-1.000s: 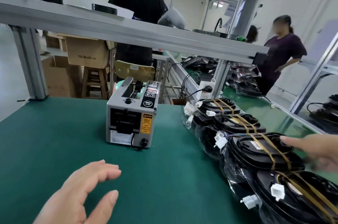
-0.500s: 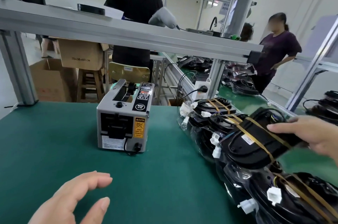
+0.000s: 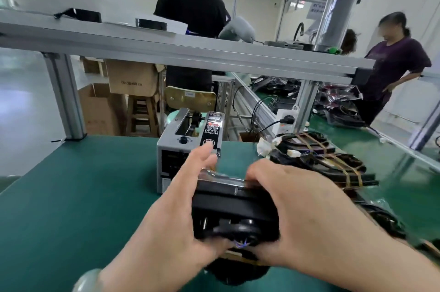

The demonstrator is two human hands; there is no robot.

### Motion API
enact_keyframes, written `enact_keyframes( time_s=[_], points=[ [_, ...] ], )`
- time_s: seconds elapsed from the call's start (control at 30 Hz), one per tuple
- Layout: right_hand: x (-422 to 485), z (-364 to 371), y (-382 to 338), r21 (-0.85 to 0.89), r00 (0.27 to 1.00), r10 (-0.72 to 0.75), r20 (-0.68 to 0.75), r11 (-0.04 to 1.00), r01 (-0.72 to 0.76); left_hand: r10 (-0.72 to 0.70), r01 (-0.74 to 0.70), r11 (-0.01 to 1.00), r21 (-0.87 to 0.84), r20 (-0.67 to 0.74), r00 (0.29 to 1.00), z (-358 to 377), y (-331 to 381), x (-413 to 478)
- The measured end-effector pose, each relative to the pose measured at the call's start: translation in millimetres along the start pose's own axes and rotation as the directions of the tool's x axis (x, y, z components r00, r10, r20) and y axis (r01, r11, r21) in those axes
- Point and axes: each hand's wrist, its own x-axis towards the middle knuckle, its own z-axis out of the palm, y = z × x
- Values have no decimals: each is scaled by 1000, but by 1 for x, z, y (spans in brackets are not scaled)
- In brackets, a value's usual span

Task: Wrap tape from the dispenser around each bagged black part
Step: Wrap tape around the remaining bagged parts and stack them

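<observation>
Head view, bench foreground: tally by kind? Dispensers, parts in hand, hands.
tape dispenser: 1
bagged black part, held: 1
hands: 2, left hand and right hand, both gripping it
Total: 4
taped parts at right overlap, not counted

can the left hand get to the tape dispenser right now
Probably yes: the left hand lies just before the tape dispenser, nothing between, but it shares hold of the bagged black part.
</observation>
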Motion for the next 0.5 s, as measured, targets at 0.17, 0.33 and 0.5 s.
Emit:
enact_keyframes(
  time_s=[0.17, 0.33, 0.5],
  points=[
    [-1, 38, 3, 342, 999, 27, 23, 939, -33, -25, 26, 1000, 18, -36, 999, -6, -18, -7],
    [-7, 58, 10, 799, 990, 131, 45, 590, -114, -60, 60, 998, 7, 19, 998, -3, -30, -12],
    [-7, 68, 6, 844, 968, 251, -10, 521, -127, -314, 322, 831, -454, 95, 945, -38, -53, 14]
  ],
)
